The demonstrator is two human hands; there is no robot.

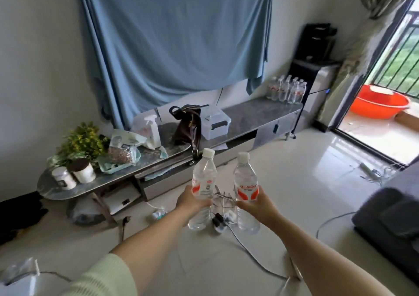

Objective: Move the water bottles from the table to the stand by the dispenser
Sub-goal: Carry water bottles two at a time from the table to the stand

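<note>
Left hand: gripping left bottle upright, fingers curling round its label.
Right hand: gripping right bottle likewise, mid-air above the floor.
Stand: bearing a bottle cluster beside the dispenser.

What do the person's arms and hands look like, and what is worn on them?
Both forearms are bare. The left arm has a pale green ribbed sleeve pushed up near the elbow. The right arm shows no sleeve in view. The left hand and the right hand show no gloves, rings or watch.
</note>
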